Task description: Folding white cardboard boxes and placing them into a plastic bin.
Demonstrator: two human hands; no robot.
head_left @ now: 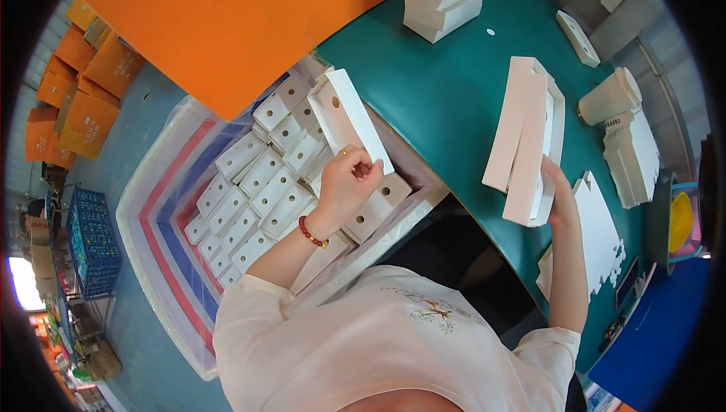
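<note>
My left hand [348, 185] is closed at the near end of a long white cardboard box [361, 121] with a round hole in its face. That box lies tilted over a big striped woven bag [162, 223], which is filled with rows of similar white boxes [276, 196]. On the right, my right hand [558, 194] grips the near end of a small bundle of long white boxes [518, 132] above the green table. Its thumb and part of the fingers show at the bundle's right side; the rest are hidden behind it.
The green table [446, 94] carries stacked white boxes [442, 0] at the far side and flat white card blanks [597, 230] at the right. Paper-cup stacks [612, 98] stand by the wall. A large orange board [227, 11] overhangs the bag. Orange cartons [91, 102] and a blue crate [94, 242] are left.
</note>
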